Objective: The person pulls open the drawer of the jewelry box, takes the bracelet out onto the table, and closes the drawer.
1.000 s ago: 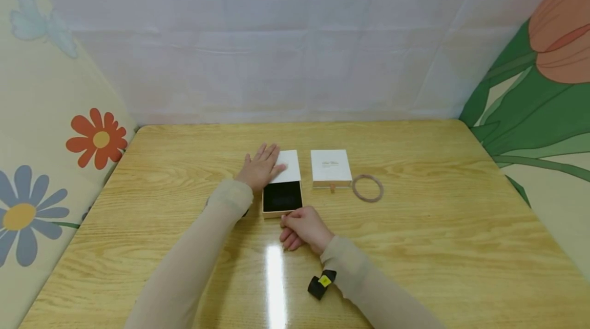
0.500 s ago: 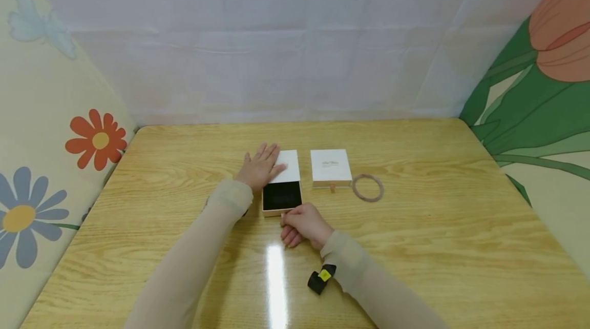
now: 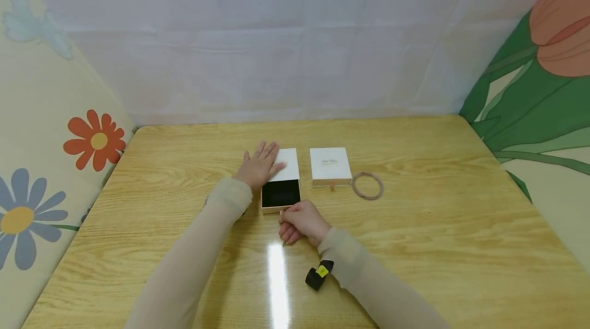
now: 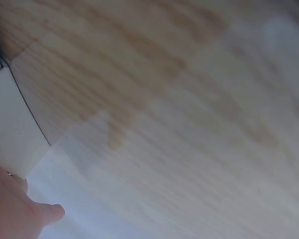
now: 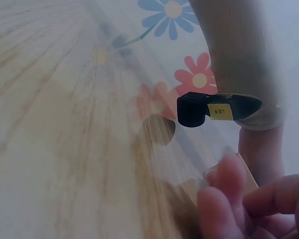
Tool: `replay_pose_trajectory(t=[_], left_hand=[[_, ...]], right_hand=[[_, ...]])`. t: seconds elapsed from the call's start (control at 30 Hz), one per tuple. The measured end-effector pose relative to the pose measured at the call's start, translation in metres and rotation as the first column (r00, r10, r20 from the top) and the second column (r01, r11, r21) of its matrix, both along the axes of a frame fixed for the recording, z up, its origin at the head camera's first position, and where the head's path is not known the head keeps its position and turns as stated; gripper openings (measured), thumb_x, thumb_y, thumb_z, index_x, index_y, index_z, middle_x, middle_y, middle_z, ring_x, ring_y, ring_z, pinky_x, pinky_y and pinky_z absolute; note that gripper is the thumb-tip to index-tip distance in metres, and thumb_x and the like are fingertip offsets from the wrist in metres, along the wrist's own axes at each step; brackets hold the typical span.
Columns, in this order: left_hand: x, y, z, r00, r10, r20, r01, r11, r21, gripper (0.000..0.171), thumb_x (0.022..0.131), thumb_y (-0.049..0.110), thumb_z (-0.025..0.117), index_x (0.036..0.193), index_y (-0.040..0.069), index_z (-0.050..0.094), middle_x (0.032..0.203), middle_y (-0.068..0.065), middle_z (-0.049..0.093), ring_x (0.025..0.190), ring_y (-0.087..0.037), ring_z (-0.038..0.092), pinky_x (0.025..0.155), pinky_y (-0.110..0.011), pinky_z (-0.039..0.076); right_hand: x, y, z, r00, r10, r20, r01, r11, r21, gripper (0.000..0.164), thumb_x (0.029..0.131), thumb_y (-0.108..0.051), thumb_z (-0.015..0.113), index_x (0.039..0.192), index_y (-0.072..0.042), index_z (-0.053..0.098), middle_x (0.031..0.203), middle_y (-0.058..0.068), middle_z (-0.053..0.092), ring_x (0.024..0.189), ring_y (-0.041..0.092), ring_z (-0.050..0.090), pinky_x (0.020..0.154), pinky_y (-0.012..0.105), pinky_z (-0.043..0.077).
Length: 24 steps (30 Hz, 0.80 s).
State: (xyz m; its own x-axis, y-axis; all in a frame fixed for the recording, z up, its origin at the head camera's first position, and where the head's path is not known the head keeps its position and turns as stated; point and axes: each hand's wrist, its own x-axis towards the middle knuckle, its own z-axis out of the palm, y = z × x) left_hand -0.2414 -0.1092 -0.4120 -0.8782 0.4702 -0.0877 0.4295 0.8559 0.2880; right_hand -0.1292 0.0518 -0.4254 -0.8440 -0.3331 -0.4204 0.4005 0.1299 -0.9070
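Drawer (image 3: 272,210) juts toward right hand (image 3: 304,222)
That hand pinches the drawer's front; left hand (image 3: 258,167), fingers spread, rests on the cover (image 3: 289,162) behind.

The right hand (image 3: 305,222) pinches with thumb and forefinger, its remaining fingers bent on the near side of that grip. Beyond the grip, to its left, the left hand (image 3: 258,169) lies palm down, fingers extended, thumb spread. The left forearm (image 3: 186,262) and right forearm (image 3: 375,285), both sleeved, reach forward.
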Motion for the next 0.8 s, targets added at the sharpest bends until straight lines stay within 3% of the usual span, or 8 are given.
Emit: replay_pose_trajectory(t=[0.8], left_hand=[[-0.0043, -0.0011, -0.0045, 1.000, 0.003, 0.022, -0.003, 1.000, 0.022, 0.070, 0.104, 0.051, 0.029, 0.157, 0.008, 0.013, 0.163, -0.007, 0.009, 0.148, -0.026, -0.002, 0.112, -0.064, 0.004]], right_hand=[[-0.0074, -0.0053, -0.0018, 0.999, -0.039, 0.024, 0.040, 0.999, -0.017, 0.021, 0.092, 0.003, 0.051, 0.081, 0.016, 0.063, 0.054, 0.006, 0.061, 0.043, 0.009, 0.056, 0.041, 0.023, 0.049]])
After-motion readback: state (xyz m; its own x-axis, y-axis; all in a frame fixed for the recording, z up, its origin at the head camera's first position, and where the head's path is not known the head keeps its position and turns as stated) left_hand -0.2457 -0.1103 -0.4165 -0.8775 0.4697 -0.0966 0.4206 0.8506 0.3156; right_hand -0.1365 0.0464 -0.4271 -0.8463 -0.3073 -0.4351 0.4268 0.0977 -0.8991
